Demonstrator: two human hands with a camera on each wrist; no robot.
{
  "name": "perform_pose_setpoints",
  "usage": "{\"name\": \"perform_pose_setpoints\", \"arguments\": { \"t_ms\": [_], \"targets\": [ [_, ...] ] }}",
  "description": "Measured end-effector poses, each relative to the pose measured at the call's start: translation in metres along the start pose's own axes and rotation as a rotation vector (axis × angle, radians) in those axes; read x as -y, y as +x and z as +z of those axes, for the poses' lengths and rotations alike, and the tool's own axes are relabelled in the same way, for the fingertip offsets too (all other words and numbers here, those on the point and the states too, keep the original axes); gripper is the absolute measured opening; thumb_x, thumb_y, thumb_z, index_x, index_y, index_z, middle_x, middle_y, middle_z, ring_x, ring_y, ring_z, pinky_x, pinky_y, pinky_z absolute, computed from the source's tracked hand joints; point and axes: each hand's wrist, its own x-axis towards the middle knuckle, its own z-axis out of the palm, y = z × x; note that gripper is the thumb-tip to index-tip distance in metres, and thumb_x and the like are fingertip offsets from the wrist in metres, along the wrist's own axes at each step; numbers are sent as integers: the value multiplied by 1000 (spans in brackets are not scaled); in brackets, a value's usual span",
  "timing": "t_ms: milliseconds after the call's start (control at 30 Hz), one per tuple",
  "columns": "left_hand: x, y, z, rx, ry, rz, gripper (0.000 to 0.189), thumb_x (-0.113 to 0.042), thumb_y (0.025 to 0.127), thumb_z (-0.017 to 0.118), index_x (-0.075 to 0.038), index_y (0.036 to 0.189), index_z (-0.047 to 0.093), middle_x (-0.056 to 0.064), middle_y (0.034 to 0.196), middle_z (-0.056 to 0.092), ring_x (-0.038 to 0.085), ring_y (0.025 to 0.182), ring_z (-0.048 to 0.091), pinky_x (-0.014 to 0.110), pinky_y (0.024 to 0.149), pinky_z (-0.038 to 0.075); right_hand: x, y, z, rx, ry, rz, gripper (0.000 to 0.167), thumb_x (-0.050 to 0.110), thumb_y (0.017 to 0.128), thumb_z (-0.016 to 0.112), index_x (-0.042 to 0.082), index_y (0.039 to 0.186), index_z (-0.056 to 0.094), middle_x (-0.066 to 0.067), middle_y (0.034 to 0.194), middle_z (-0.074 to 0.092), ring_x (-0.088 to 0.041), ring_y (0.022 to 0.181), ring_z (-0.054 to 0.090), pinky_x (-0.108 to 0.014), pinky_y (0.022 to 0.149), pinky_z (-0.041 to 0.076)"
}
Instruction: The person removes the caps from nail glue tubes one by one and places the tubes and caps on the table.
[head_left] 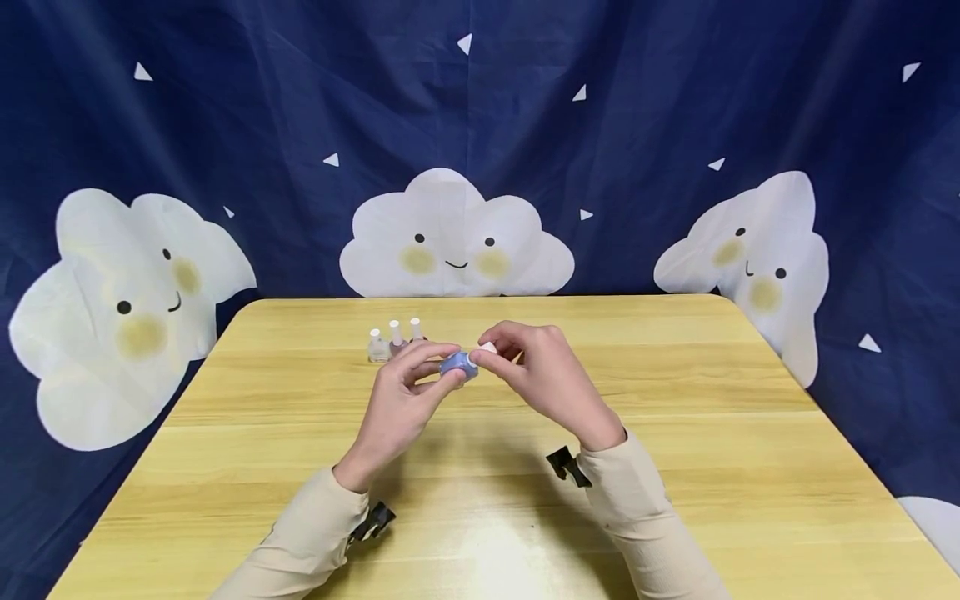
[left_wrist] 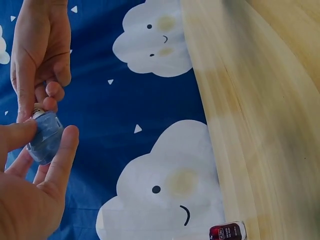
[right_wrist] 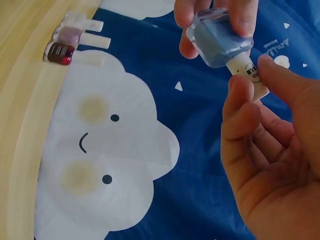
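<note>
A small blue nail polish bottle (head_left: pixel 458 364) is held above the table, tilted on its side with its white cap (right_wrist: pixel 249 75) toward the right. My left hand (head_left: pixel 401 396) grips the glass body between thumb and fingers. With thumb and index finger my right hand (head_left: pixel 543 371) pinches the cap. In the right wrist view the cap sits on the bottle's neck, and small dark print shows on it. The left wrist view shows the blue glass (left_wrist: pixel 46 137) between the left thumb and fingers, while the right fingers hide most of the cap.
Behind the left hand, a clear polish bottle (head_left: pixel 378 347), a pale purple one (right_wrist: pixel 68 36) and a dark red one (right_wrist: pixel 59 53) stand in a row on the wooden table (head_left: pixel 675 467). A blue curtain with clouds (head_left: pixel 457 233) hangs past the far edge.
</note>
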Motion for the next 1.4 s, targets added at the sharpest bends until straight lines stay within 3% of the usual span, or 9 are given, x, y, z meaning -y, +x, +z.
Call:
{"name": "perform_pose_setpoints", "arguments": {
  "t_ms": [367, 500, 733, 1033, 1400],
  "targets": [
    [0, -2, 2, -23, -51, 80, 31, 2, 92, 73, 2, 123, 69, 13, 116, 60, 17, 110, 71, 33, 90, 61, 5, -1, -3, -13, 101, 41, 11, 25, 94, 77, 15, 94, 75, 9, 68, 66, -10, 57, 58, -25, 48, 47],
    [0, -2, 2, -20, -55, 91, 31, 2, 93, 72, 1, 124, 70, 13, 118, 61, 17, 108, 71, 34, 89, 62, 5, -1, -3, -25, 104, 21, 10, 24, 94, 77, 14, 93, 74, 6, 68, 65, -10, 56, 56, -24, 48, 46],
    [0, -2, 1, -15, -52, 123, 31, 6, 94, 69, 11, 124, 67, 17, 120, 62, 13, 105, 72, 33, 88, 62, 4, -1, -2, -35, 95, -27, 10, 24, 94, 77, 14, 93, 74, 9, 68, 62, -9, 56, 53, -23, 49, 44],
    [-1, -2, 1, -38, -41, 144, 30, 8, 93, 68, 10, 123, 68, 25, 111, 69, 10, 95, 74, 32, 83, 64, 2, -1, -1, -45, 109, -77, 9, 22, 95, 76, 14, 93, 74, 9, 72, 65, -8, 57, 53, -23, 49, 43],
    [-4, -2, -2, -44, -36, 139, 30, 8, 92, 69, 11, 122, 69, 27, 108, 71, 9, 90, 74, 31, 83, 64, 0, 0, 0, -51, 126, -121, 8, 21, 96, 74, 13, 94, 73, 9, 75, 67, -7, 60, 55, -24, 50, 45]
  ]
}}
